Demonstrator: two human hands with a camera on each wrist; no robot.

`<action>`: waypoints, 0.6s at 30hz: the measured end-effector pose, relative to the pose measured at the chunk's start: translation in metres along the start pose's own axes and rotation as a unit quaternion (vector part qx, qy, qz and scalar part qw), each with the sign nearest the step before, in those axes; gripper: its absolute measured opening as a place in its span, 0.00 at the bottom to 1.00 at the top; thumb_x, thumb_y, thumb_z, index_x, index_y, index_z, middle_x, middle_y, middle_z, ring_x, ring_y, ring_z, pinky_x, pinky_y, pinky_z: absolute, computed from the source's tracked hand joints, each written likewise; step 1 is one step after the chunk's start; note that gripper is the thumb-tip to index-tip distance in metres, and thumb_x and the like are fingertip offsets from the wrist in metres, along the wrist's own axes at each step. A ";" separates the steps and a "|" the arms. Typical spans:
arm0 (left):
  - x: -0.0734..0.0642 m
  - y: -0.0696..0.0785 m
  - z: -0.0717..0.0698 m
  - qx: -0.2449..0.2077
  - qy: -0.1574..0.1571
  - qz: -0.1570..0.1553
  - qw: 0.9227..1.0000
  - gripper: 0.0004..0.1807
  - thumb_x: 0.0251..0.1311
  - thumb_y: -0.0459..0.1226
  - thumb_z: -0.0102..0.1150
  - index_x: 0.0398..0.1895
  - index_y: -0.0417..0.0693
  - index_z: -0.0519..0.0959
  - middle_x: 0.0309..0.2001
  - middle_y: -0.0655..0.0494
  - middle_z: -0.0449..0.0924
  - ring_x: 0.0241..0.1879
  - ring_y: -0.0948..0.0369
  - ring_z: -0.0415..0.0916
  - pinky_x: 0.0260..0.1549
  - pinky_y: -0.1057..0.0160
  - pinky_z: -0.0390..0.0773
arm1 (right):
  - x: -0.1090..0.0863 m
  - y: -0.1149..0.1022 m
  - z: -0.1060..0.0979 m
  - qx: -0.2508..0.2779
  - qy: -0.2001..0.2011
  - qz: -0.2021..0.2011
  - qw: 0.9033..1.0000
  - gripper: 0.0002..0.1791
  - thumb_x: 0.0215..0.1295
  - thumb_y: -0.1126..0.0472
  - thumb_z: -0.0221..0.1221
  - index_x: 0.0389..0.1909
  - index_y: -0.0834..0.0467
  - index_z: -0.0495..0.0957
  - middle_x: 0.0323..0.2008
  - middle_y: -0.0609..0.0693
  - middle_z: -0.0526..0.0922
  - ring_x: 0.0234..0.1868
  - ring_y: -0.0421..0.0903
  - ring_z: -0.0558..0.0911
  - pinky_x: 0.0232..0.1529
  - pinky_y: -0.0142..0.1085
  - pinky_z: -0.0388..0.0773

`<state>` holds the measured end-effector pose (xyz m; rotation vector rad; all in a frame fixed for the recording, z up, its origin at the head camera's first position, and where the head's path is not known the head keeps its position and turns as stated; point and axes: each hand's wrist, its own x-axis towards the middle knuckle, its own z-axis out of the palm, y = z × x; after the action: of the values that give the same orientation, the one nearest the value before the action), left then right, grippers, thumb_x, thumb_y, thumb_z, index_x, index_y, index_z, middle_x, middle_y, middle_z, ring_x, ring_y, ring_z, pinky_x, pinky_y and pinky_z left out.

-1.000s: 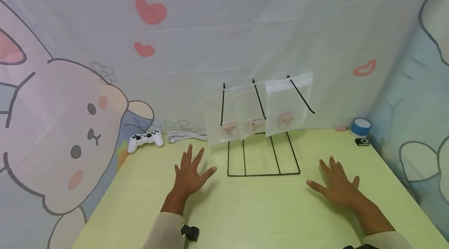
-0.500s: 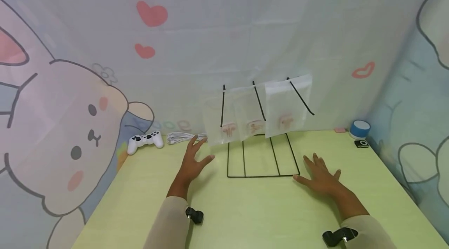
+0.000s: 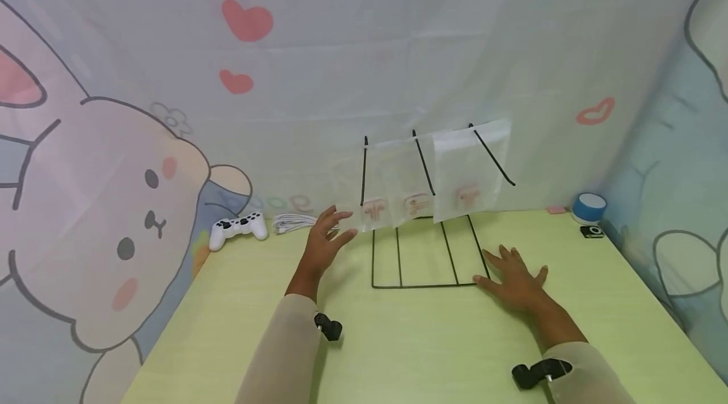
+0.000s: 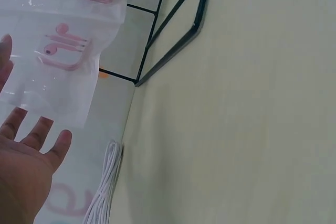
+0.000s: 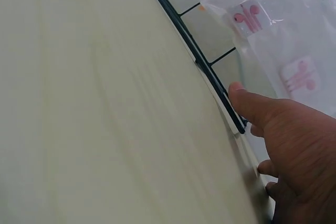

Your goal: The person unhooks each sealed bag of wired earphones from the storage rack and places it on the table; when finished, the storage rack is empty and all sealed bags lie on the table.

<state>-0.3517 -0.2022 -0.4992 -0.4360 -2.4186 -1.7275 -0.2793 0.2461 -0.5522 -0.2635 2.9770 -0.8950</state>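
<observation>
left hand (image 4: 23,166): I see it cut by left-wrist frame edge | right hand (image 5: 294,145): fingers run off right-wrist frame | bags (image 3: 421,179): printing too faint to read | black device (image 3: 592,231): too small to identify

Soft, even light fills the head view, bright and diffuse, as if filtered through the pale fabric walls. Shadows are faint: a weak smudge lies on the table (image 3: 398,341) under the left hand (image 3: 323,246) and another beside the right hand (image 3: 514,277). No hard glare shows. The head view bends slightly toward its corners. Both wrist views are softer; the right hand close to the lens looks slightly blurred, and the tabletop's far edge washes pale.
</observation>
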 end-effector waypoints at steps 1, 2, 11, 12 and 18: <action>0.002 0.001 0.002 0.000 0.001 -0.005 1.000 0.28 0.74 0.45 0.70 0.74 0.54 0.80 0.89 0.48 0.51 0.85 0.37 0.58 0.81 0.35 0.63 | -0.001 0.000 -0.001 0.001 0.002 -0.001 1.000 0.47 0.76 0.32 0.60 0.85 0.55 0.63 0.86 0.73 0.51 0.86 0.78 0.44 0.65 0.91 0.24; 0.004 0.002 0.003 -0.001 0.003 -0.008 1.000 0.27 0.74 0.46 0.70 0.74 0.54 0.81 0.89 0.48 0.51 0.85 0.37 0.57 0.82 0.36 0.63 | -0.001 0.000 -0.002 0.002 0.003 -0.003 1.000 0.46 0.76 0.32 0.60 0.85 0.54 0.64 0.85 0.74 0.51 0.86 0.79 0.44 0.65 0.92 0.25; 0.015 0.013 0.010 0.015 0.004 -0.015 1.000 0.25 0.72 0.46 0.71 0.71 0.57 0.84 0.89 0.40 0.51 0.88 0.37 0.48 0.81 0.33 0.62 | 0.000 0.004 -0.001 0.009 0.011 -0.010 1.000 0.43 0.76 0.34 0.61 0.83 0.53 0.68 0.85 0.73 0.52 0.86 0.78 0.45 0.65 0.91 0.24; 0.016 0.014 0.011 0.018 0.003 -0.016 1.000 0.25 0.73 0.46 0.71 0.71 0.57 0.84 0.88 0.40 0.52 0.89 0.38 0.47 0.81 0.32 0.62 | 0.000 0.004 0.000 0.009 0.009 -0.009 1.000 0.43 0.76 0.34 0.61 0.83 0.53 0.68 0.86 0.73 0.52 0.86 0.78 0.45 0.66 0.91 0.23; 0.021 0.021 0.014 0.043 -0.025 -0.013 0.999 0.25 0.75 0.45 0.69 0.73 0.56 0.83 0.84 0.43 0.66 0.91 0.40 0.37 0.81 0.30 0.60 | 0.000 0.005 0.004 0.005 0.009 -0.007 1.000 0.43 0.76 0.33 0.60 0.83 0.51 0.68 0.86 0.72 0.52 0.87 0.77 0.45 0.66 0.90 0.24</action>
<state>-0.3641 -0.1802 -0.4795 -0.4441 -2.5330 -1.6332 -0.2801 0.2479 -0.5586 -0.2780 2.9901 -0.9181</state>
